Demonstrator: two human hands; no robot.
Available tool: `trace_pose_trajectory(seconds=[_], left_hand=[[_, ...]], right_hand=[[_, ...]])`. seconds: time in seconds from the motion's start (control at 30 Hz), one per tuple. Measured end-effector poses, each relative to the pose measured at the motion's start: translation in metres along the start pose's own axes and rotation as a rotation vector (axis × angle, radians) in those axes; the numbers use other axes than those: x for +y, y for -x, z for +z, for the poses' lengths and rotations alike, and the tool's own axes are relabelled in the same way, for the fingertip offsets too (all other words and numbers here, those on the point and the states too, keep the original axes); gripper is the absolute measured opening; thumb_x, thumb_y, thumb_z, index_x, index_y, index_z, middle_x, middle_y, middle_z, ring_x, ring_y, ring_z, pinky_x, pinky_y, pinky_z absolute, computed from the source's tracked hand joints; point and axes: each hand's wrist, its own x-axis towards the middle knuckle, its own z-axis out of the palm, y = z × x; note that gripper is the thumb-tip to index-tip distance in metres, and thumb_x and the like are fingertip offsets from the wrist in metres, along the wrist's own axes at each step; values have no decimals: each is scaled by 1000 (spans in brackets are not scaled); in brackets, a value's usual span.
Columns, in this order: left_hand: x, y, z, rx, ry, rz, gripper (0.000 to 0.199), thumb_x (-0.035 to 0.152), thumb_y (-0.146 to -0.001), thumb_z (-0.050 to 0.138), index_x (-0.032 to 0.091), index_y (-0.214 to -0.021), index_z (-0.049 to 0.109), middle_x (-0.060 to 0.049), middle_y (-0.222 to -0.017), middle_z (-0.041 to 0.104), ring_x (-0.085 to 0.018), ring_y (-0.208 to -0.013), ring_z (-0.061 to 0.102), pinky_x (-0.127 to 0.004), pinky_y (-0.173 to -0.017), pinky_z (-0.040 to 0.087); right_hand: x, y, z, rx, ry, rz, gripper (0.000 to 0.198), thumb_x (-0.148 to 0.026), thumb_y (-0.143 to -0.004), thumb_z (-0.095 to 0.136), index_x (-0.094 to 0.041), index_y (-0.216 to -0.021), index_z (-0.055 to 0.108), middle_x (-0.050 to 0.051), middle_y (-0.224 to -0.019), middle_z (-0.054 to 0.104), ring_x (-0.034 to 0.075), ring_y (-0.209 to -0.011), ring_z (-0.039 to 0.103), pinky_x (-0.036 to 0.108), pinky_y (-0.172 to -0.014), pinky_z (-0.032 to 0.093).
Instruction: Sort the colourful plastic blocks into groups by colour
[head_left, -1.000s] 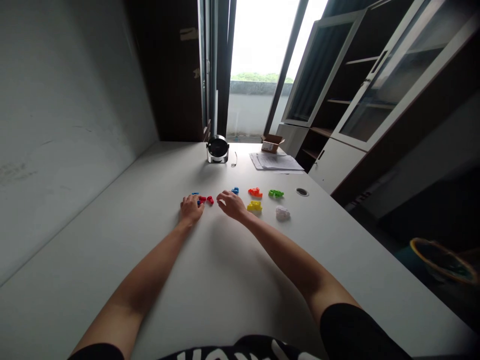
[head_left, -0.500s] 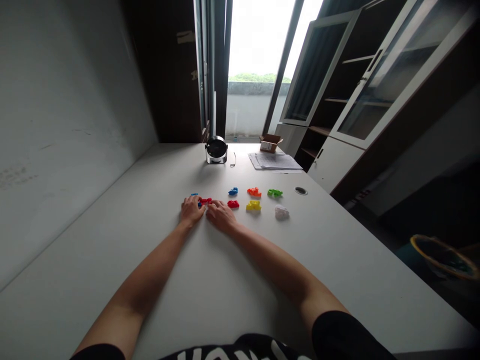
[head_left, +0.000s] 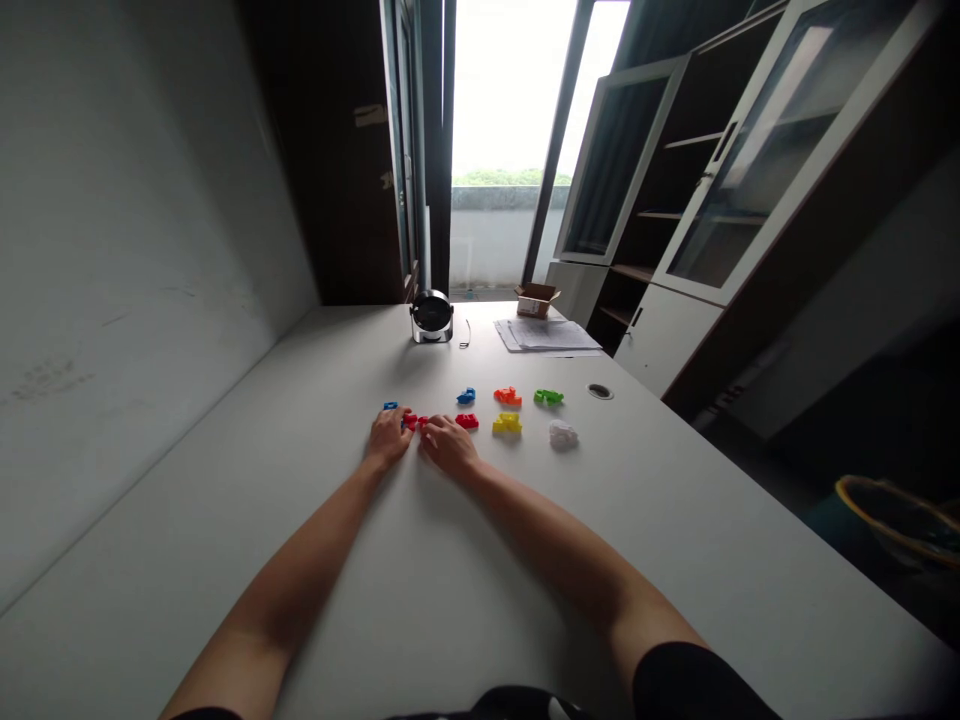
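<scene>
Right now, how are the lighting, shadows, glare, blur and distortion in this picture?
Head view: the window glares white; head view: soft shadows fall on the white table; head view: the cabinet leans, likely from wide-angle distortion; head view: the yellow rim at the right edge looks smeared; head view: the red pieces between the left hand and right hand are too small to show detail.

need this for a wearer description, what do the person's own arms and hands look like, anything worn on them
The left hand and right hand are bare, without gloves. No watch or cable shows on either arm. The right sleeve is black and short, ending near the elbow; only a dark edge of the left sleeve shows.
</scene>
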Motion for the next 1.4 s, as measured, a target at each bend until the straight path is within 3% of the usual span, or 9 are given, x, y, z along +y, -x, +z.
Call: trace_pose_trajectory(seconds=[0.37,0.63,0.8,1.03,1.23,1.4], left_hand=[[0,1,1,-44,-67,20,33,29,-90,61,28,-121,72,-11,-107,69,-31,-104,58,-43,-96,45],[2,1,0,18,-48,-27,32,23,-89,59,22,-119,70,-10,-107,70,-28,-103,60,-40,-96,45],[4,2,-3,65,21,-50,31,23,-89,60,20,-119,67,-10,-111,71,-27,-99,62,-40,-94,46],[12,5,-8,89,118,10,34,24,-90,62,21,-124,64,-7,-98,71,-25,-94,62,-39,-93,47],[26,9,-14,80,161,74,33,25,-92,60,24,-125,64,-7,-108,71,-25,-97,62,-42,-98,46],[30,10,-16,85,192,94,30,25,-94,57,23,-123,64,-8,-108,70,-24,-95,63,-41,-98,47]], right_hand=[[-1,3,-2,-25,-29,5,22,-24,-99,57,-24,-115,71,7,-131,66,21,-121,60,33,-104,46],[1,2,-1,-22,-77,65,26,-23,-98,56,-25,-120,70,6,-129,67,20,-118,63,32,-102,48],[-2,2,-5,-51,-154,-9,33,-21,-95,58,-26,-128,64,5,-135,65,20,-123,61,31,-103,46],[2,-2,-3,30,-247,187,16,-32,-99,58,-25,-108,69,3,-106,73,18,-94,68,27,-80,49],[6,-2,-3,112,-209,295,30,-46,-100,55,-22,-88,68,2,-83,70,15,-73,63,25,-68,42],[4,-2,-6,103,-241,314,27,-45,-100,56,-22,-92,70,3,-88,72,16,-74,65,26,-70,44]])
